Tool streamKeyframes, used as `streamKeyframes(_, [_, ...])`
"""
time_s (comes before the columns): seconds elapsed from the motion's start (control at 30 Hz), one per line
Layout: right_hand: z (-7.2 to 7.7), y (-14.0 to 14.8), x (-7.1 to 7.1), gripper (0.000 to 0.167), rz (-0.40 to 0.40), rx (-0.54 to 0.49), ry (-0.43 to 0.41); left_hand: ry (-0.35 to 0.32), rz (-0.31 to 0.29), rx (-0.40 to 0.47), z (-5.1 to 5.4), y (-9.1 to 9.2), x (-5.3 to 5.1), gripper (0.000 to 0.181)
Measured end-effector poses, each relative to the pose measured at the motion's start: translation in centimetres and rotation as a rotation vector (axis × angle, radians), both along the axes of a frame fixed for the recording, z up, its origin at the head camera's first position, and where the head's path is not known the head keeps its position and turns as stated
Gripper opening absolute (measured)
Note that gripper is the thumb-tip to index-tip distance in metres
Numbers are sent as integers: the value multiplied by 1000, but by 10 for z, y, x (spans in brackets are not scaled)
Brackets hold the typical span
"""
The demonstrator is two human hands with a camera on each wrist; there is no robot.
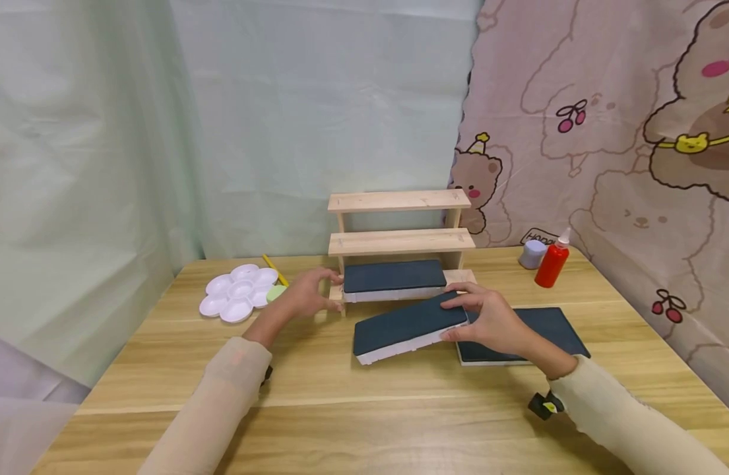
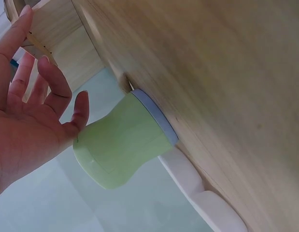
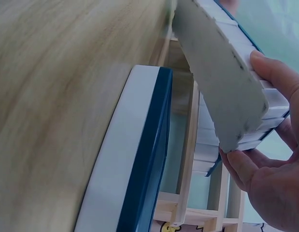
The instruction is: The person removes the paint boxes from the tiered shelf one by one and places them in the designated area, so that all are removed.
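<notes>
Head view, centre of the frame: the right hand [image 1: 491, 323] pinches the right end of a dark-topped white box [image 1: 406, 328], fingers over its upper edge and thumb at its lower side, spread only as far as the box's end is wide. That box is tilted, its left end dipping lower, and from the right wrist I see its pale underside clear of the table [image 1: 370, 422]. To its left, the left hand [image 1: 307, 295] has its fingers loosely bent and well apart, with nothing in them; they reach to the left end of a wooden stepped stand [image 1: 400, 242], though I can't tell whether the tips touch it. On the stand's lowest step, just above the held box, sits a second box [image 1: 394, 276], dark on top as well. A larger dark-topped case [image 1: 557, 332] lies flat on the table right of centre, partly hidden by the right hand and forearm. Just behind the left hand stands a green pot [image 1: 274, 293], beside a white flower-shaped palette [image 1: 241, 290] and a yellow stick [image 1: 275, 269]. Toward the right edge, a red bottle [image 1: 551, 266] with a pale nozzle stands next to a lavender pot [image 1: 533, 254]. Cream sleeves [image 1: 236, 376] run down to the bottom corners, while a pale green curtain [image 1: 328, 99] and a bear-printed cloth [image 1: 536, 86] fill the top.
</notes>
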State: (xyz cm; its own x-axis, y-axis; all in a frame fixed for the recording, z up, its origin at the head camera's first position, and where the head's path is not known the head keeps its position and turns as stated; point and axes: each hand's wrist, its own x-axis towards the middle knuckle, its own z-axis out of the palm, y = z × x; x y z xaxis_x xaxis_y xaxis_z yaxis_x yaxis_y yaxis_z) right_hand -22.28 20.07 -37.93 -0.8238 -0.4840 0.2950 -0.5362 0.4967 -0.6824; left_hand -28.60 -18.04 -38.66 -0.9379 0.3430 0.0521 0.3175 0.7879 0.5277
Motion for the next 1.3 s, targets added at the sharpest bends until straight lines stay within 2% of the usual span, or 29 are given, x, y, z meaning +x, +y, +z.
streamKeyframes(0.33, [-3,-5,-5,48,-32,23,27,-4,-2,-4,2,1,0,53])
streamKeyframes(0.67, [-7,-5,-4,48,-36,2,-16,-7,-12,15,0,1,0,53])
streamKeyframes(1.3, [-11,-10,-6,43,38,-17,-10,9,-15,26,-1,0,-1,52])
